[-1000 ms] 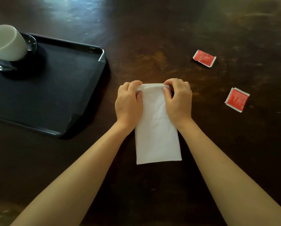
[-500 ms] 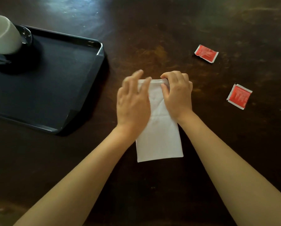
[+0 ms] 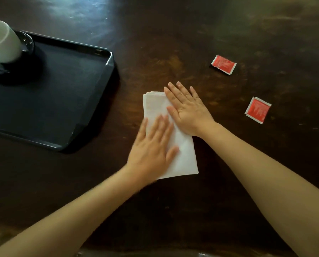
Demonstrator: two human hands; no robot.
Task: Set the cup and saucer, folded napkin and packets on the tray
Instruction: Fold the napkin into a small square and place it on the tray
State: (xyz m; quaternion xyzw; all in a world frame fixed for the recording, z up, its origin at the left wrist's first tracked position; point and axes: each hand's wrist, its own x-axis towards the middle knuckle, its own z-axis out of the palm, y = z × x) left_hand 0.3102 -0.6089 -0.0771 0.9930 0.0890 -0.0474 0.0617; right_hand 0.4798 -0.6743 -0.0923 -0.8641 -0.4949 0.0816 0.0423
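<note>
Dark wood table (image 3: 173, 34), glossy, fills the head view; only one view to cover.

What changed: a second ago both your hands pinched the far short edge of the napkin (image 3: 184, 156) with curled fingers. Half a second ago your left went flat while the right stayed pinched. Now both lie flat, fingers spread and apart, gripping nothing. Left hand (image 3: 153, 147) presses the lower left part of the napkin and looks motion-blurred, so likely sliding. Right hand (image 3: 188, 110) presses the upper right part, fingertips running past the far edge onto the table.

Meaning: you look done with the fold and are pressing the crease. Napkin is not on the tray yet, so that step is open.

Napkin look: white, a narrow rectangle in centre frame, tilted slightly, stacked layers showing at its upper left corner. It sits on the table just right of the tray (image 3: 106, 71), not touching it.

Tray: black, left side of frame, mostly bare. White cup (image 3: 3, 43) on its dark glossy saucer (image 3: 28, 43) sits at the upper left, cut by the frame edge, so that part looks finished.

Two red packets remain on the table at right, well apart from the tray: upper packet (image 3: 223, 64) and lower packet (image 3: 257, 110).
</note>
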